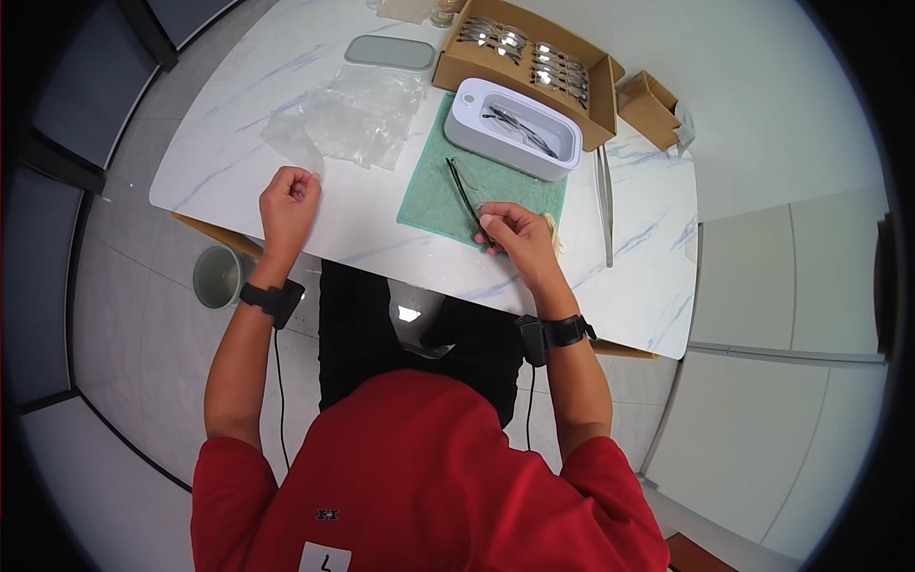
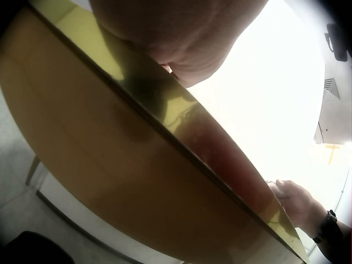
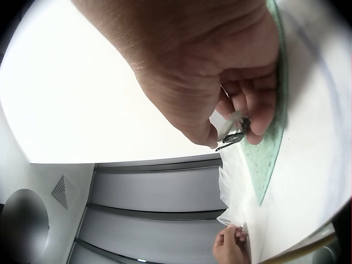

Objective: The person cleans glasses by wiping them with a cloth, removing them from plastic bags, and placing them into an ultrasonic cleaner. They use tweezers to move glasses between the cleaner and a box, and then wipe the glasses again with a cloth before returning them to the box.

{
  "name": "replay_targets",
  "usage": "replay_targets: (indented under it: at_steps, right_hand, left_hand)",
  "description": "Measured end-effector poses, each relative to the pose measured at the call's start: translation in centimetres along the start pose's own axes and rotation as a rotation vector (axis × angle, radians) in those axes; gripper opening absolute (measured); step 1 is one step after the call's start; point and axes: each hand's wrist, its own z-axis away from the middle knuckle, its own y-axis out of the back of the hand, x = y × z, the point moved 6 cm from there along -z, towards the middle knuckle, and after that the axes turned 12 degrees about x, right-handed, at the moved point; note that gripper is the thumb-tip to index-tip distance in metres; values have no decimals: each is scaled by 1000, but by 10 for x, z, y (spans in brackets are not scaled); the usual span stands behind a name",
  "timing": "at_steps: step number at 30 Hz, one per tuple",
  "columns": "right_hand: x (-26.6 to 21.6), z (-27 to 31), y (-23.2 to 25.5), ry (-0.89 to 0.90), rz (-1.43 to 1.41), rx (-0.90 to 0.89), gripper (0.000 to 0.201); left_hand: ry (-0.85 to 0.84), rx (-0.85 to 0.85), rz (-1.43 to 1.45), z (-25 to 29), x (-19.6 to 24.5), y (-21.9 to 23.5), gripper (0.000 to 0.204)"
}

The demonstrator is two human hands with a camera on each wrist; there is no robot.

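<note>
My right hand (image 1: 505,234) pinches a pair of dark-framed glasses (image 1: 464,194) by one end, over a green towel (image 1: 438,191) at the table's front edge. In the right wrist view its fingers (image 3: 250,118) hold the glasses' dark hinge (image 3: 235,136) together with a small white piece. My left hand (image 1: 289,200) rests on the white marble table (image 1: 362,224) with its fingers curled. It pinches the near edge of a clear plastic bag (image 1: 348,114), as the right wrist view shows for the left hand (image 3: 231,245).
Behind the towel stands a white cleaning tub (image 1: 515,129) with glasses inside. A cardboard box (image 1: 529,62) of several glasses, a grey lid (image 1: 389,52) and a small box (image 1: 648,105) lie further back. Metal tongs (image 1: 604,200) lie at the right. A bin (image 1: 217,276) stands on the floor.
</note>
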Motion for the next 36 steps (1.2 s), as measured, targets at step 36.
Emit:
replay_targets:
  at_steps: [36]
  right_hand:
    - [11, 1, 2, -7, -90, -1, 30]
  left_hand:
    - [-5, -3, -9, 0, -1, 0, 11]
